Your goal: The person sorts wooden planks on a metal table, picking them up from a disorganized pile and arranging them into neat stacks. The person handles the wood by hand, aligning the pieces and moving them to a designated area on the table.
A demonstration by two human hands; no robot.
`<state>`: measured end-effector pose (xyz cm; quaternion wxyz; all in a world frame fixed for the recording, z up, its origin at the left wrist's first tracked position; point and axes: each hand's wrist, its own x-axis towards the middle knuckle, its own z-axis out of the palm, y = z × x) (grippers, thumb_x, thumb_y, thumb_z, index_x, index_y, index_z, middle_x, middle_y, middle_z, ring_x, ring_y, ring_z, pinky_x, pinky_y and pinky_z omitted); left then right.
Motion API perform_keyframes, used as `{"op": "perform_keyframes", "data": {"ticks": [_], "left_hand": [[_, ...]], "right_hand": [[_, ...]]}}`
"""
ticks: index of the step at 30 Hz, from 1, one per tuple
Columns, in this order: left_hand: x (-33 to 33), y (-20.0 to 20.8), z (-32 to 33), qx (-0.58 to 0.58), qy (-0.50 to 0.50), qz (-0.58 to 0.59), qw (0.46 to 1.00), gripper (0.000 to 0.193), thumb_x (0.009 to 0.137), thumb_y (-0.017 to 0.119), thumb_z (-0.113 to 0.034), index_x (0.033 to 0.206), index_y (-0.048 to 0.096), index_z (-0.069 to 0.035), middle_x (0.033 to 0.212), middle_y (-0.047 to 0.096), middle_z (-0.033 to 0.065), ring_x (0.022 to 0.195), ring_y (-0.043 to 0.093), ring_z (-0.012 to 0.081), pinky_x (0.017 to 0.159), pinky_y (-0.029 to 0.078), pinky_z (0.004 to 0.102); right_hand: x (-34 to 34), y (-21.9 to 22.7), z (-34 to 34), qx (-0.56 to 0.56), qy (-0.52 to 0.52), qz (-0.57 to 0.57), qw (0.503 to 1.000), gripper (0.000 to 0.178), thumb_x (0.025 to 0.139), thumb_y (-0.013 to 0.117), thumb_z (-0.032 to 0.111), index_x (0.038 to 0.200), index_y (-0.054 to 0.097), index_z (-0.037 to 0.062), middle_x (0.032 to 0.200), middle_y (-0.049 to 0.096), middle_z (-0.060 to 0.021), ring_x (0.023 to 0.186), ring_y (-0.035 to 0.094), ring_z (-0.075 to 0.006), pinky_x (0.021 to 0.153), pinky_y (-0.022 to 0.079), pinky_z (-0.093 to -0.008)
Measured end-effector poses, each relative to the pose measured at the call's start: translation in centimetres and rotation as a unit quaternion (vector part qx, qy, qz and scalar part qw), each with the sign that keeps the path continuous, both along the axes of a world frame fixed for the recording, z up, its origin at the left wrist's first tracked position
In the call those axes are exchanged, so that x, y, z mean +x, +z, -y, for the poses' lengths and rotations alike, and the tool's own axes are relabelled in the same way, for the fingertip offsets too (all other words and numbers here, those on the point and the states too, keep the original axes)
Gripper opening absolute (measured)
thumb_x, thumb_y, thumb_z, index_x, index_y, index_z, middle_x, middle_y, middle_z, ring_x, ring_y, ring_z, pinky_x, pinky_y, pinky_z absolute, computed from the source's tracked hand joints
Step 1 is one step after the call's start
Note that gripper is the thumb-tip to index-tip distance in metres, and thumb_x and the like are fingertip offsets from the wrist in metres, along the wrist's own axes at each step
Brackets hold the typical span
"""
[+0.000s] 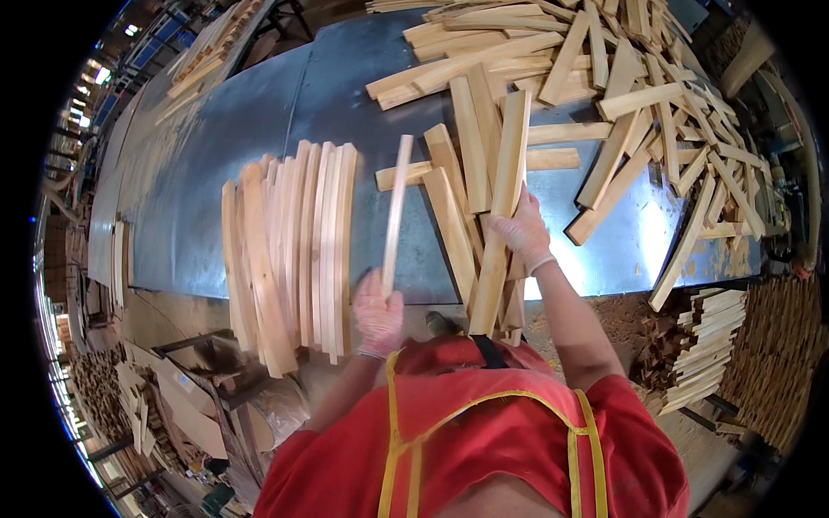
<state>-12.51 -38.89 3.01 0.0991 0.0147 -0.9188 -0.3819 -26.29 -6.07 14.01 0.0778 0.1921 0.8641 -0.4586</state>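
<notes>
My left hand (pixel 378 318), in a thin pale glove, is closed around the near end of a narrow wooden strip (pixel 399 203), which points away from me over the metal table. My right hand (pixel 523 233), gloved too, grips the right edge of a longer wooden slat (pixel 503 220) whose near end reaches my apron. Left of my left hand, a row of wooden slats (pixel 304 233) lies side by side, their near ends jutting past the table edge. Several loose slats (pixel 447 220) lie askew under and beside the one in my right hand.
A big jumbled pile of slats (pixel 635 86) covers the far right of the metal table (pixel 250 112). More strips (pixel 216 52) lie at the far left. Below the right edge stand stacked pieces (pixel 708 345); cardboard (pixel 190 406) and a metal frame are at lower left.
</notes>
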Motion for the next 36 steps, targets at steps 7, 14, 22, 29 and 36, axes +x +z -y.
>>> {"op": "perform_keyframes", "data": {"ticks": [7,14,22,29,36], "left_hand": [[-3.6,7.2,5.1,-0.444,0.081,0.14,0.881,0.074,0.091,0.07,-0.028,0.157,0.045,-0.007,0.163,0.043,0.0131,0.152,0.039,0.0318,0.123,0.034,0.0505],[-6.4,5.7,-8.3,0.126,-0.075,0.437,0.887,0.086,0.099,0.066,-0.053,0.164,0.039,-0.003,0.161,0.048,0.0258,0.148,0.048,0.0419,0.121,0.039,0.0475],[-13.1,3.8,-16.0,0.588,-0.041,0.286,0.755,0.081,0.094,0.085,-0.02,0.162,0.042,-0.012,0.141,0.063,0.0069,0.129,0.059,0.0209,0.113,0.048,0.0383],[-16.1,6.3,-12.5,0.395,-0.114,0.36,0.838,0.067,0.087,0.073,-0.002,0.152,0.054,-0.004,0.125,0.072,0.0111,0.111,0.07,0.0218,0.098,0.057,0.0341],[-14.2,7.9,-5.9,-0.182,0.061,0.28,0.941,0.062,0.084,0.073,-0.02,0.142,0.059,-0.006,0.143,0.062,0.0147,0.127,0.062,0.0326,0.107,0.052,0.0441]], "right_hand": [[-1.4,-5.6,-3.7,-0.111,0.019,0.004,0.994,0.109,0.077,0.086,0.021,0.17,0.029,0.0106,0.151,0.053,-0.0189,0.133,0.06,-0.0312,0.112,0.051,-0.0406],[-0.4,-4.9,-6.6,-0.439,-0.016,0.003,0.899,0.106,0.075,0.088,0.018,0.167,0.035,0.011,0.132,0.066,-0.0106,0.117,0.067,-0.0275,0.098,0.06,-0.0424],[2.3,-5.8,-4.2,-0.578,-0.001,0.045,0.815,0.109,0.076,0.09,0.024,0.166,0.03,0.0116,0.145,0.059,-0.0128,0.13,0.062,-0.0307,0.11,0.055,-0.0451],[-0.5,-7.9,-2.9,-0.684,-0.054,0.084,0.722,0.086,0.082,0.091,0.027,0.154,0.047,0.0076,0.138,0.066,-0.0122,0.128,0.065,-0.0304,0.111,0.056,-0.0463],[-1.4,-8.0,-3.3,-0.595,-0.122,0.044,0.793,0.054,0.086,0.086,0.015,0.133,0.062,0.0008,0.114,0.072,-0.0109,0.103,0.072,-0.0281,0.094,0.063,-0.0447]]}}
